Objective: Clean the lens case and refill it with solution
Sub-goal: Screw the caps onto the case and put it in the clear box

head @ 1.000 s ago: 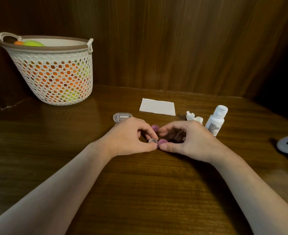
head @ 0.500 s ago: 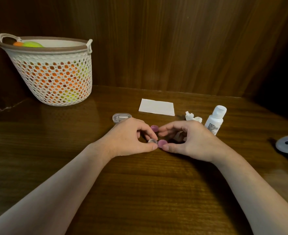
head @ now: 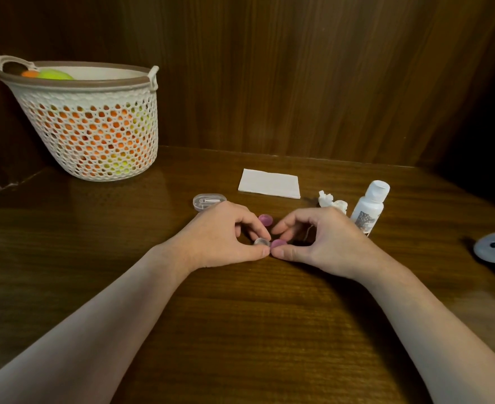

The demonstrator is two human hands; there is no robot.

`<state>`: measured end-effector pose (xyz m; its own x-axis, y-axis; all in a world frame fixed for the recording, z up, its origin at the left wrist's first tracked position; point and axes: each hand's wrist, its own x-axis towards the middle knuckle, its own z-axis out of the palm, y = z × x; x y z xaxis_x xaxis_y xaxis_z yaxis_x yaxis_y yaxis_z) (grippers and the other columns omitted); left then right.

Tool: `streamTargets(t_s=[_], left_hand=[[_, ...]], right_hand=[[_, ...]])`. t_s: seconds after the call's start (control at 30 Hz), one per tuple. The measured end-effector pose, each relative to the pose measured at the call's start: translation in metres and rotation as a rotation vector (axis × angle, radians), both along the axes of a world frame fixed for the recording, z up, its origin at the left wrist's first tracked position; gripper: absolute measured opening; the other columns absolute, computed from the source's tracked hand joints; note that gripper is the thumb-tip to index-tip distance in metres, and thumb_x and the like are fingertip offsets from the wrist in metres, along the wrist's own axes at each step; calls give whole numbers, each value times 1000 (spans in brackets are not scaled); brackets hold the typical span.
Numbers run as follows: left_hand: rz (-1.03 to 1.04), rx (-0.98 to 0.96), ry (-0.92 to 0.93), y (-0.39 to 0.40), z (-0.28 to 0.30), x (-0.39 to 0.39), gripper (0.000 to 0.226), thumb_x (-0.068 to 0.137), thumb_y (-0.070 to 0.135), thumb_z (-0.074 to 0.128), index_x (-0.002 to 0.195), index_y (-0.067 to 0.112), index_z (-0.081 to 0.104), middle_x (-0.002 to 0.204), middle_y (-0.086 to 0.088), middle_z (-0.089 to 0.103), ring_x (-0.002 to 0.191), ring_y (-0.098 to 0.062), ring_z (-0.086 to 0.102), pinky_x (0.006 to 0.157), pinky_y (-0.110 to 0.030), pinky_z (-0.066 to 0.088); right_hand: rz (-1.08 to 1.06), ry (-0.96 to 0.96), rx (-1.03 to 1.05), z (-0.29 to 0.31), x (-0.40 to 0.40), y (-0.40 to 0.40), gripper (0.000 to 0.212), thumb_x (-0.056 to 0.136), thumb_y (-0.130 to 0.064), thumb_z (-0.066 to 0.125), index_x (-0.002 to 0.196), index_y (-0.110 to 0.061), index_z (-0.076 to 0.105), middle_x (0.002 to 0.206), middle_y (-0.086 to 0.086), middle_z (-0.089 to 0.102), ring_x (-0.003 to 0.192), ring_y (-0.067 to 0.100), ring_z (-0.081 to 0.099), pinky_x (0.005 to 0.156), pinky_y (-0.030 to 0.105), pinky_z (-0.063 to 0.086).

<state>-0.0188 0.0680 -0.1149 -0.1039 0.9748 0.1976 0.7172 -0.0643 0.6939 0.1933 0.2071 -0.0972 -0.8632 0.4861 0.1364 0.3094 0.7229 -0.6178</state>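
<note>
The lens case (head: pixel 262 242) sits low on the wooden table (head: pixel 240 330) between both hands, and everything else can be placed from it. The left hand (head: pixel 220 237) curls round its clear open well, thumb and forefinger pinching it, likely to steady the case against turning. The right hand (head: pixel 313 240) pinches the purple cap (head: pixel 278 244) on the case's other well, thumb in front and forefinger arched over, a grip suited to twisting it; which way it is being turned cannot be told. A second purple cap (head: pixel 266 220) lies loose just behind the case. Behind and right of the case stand the white solution bottle (head: pixel 370 206), cap on, and a crumpled tissue (head: pixel 332 201); straight behind lies a folded paper napkin (head: pixel 269 183). A small clear plastic box (head: pixel 209 201) lies behind and left, with a perforated basket (head: pixel 94 132) farther off.
</note>
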Motion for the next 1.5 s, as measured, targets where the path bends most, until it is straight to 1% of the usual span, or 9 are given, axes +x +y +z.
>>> streamTargets(t_s=[0.13, 0.3, 0.5, 0.73, 0.83, 0.97, 1.1, 1.37, 1.5], left_hand=[[4, -2, -3, 0, 0, 1, 17, 85, 44, 85, 101, 44, 80, 98, 24, 71, 86, 3, 62, 73, -28, 54], [11, -7, -3, -1, 1, 2, 17, 85, 43, 85, 101, 44, 81, 98, 25, 71, 87, 0, 62, 76, -34, 59], [0, -9, -7, -1, 2, 2, 16, 85, 40, 85, 100, 43, 81, 97, 23, 71, 87, 2, 62, 76, -31, 56], [11, -17, 4, 0, 2, 2, 16, 85, 42, 85, 100, 44, 81, 98, 25, 70, 88, 0, 62, 74, -30, 55], [2, -20, -17, -1, 2, 1, 15, 85, 42, 85, 99, 45, 81, 97, 22, 71, 87, -2, 63, 77, -36, 58], [1, -20, -8, 0, 2, 1, 14, 85, 42, 85, 98, 45, 81, 98, 25, 71, 88, -1, 62, 73, -29, 53], [3, -8, 8, 1, 1, 1, 14, 85, 41, 85, 98, 44, 81, 100, 29, 71, 91, 3, 63, 73, -23, 48], [8, -12, 8, 0, 2, 2, 14, 86, 40, 85, 100, 41, 82, 96, 23, 72, 90, 1, 64, 73, -24, 52], [2, -9, 18, -1, 4, 3, 14, 87, 39, 84, 100, 40, 81, 96, 22, 72, 89, 5, 62, 72, -21, 47]], right_hand=[[72, -50, -34, 5, 3, 2, 43, 87, -42, 89, 119, -61, 66, 112, -41, 73, 112, -21, 62, 86, 10, 42], [60, -52, -67, 2, 2, 5, 39, 88, -35, 89, 115, -54, 69, 102, -35, 79, 110, -22, 64, 95, 16, 32], [21, -41, -71, 1, 2, 3, 34, 83, -37, 93, 112, -43, 74, 98, -29, 81, 102, -13, 72, 92, 19, 41], [-24, -17, -17, 0, -1, -2, 31, 79, -47, 94, 102, -45, 74, 91, -31, 78, 92, -12, 72, 79, 23, 50], [-1, -37, -33, 1, 3, 2, 34, 79, -54, 91, 109, -49, 74, 97, -29, 78, 99, -11, 68, 83, 21, 47], [57, -63, -38, 3, 5, 5, 24, 83, -53, 87, 105, -54, 80, 114, -31, 72, 113, -10, 60, 92, 21, 47], [38, -23, -51, 0, 4, 5, 20, 80, -53, 88, 99, -53, 83, 109, -33, 73, 108, -9, 63, 91, 26, 49], [-19, 47, -20, -5, 1, 4, 19, 72, -55, 94, 88, -48, 85, 102, -34, 72, 103, -11, 64, 85, 25, 48], [-32, 38, -8, -4, 0, 3, 22, 71, -57, 94, 88, -46, 85, 101, -29, 74, 101, -6, 66, 89, 31, 54]])
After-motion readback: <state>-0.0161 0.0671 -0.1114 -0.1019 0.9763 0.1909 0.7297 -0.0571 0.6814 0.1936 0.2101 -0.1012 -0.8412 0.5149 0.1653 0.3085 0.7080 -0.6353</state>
